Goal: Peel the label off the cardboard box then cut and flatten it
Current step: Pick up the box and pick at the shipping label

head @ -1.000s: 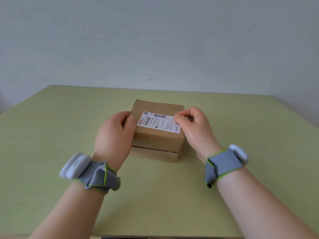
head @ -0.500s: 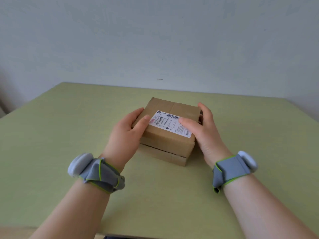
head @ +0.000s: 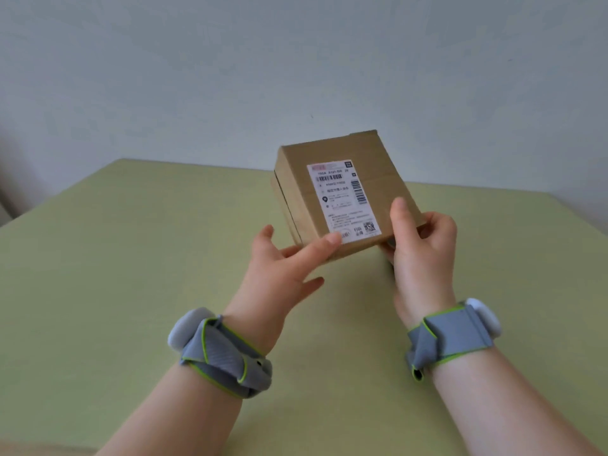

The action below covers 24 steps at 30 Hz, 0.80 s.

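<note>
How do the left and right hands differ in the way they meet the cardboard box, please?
The right hand grips the cardboard box at its near right corner, thumb on top, fingers curled beneath; the left hand only touches the near left edge with straight fingers. Both wear grey wristbands.

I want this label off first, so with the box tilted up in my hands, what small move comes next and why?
Probably pick at the label's lower corner with the left hand's fingertip, already touching there. The label lies flat and unpeeled, and the right hand grips the box steady.
</note>
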{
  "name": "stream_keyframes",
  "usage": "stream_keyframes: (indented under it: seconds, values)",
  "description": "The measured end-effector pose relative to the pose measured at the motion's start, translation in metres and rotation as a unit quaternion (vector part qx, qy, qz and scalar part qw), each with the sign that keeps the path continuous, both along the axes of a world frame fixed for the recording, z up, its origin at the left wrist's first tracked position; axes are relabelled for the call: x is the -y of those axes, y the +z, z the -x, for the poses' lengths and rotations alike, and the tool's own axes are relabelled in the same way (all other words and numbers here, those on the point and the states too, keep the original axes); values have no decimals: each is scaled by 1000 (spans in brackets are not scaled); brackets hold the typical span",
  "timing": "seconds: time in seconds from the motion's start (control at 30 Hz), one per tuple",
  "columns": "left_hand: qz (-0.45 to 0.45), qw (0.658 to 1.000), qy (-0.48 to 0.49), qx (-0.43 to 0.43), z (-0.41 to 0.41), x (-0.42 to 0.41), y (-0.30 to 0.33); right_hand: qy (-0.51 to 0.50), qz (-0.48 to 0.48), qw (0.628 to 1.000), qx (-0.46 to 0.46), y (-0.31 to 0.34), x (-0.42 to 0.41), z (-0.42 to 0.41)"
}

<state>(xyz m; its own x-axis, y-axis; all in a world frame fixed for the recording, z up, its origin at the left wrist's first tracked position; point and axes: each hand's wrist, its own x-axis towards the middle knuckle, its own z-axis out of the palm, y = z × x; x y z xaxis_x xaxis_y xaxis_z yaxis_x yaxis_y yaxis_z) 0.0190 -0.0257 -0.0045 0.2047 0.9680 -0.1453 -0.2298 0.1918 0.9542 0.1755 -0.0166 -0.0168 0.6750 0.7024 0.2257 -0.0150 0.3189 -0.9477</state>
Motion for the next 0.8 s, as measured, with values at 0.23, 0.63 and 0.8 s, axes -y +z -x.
stream_keyframes:
  seconds: [0.23,0.63,0.8]
  values:
    - [-25,999,-22,31,7,-14,6,66,3,992,108,5,7,5]
    - [-57,994,-26,86,28,-35,-6,172,31,971,163,-2,4,4]
    - [-83,994,-13,77,26,-31,-4,151,33,979,133,-4,4,6]
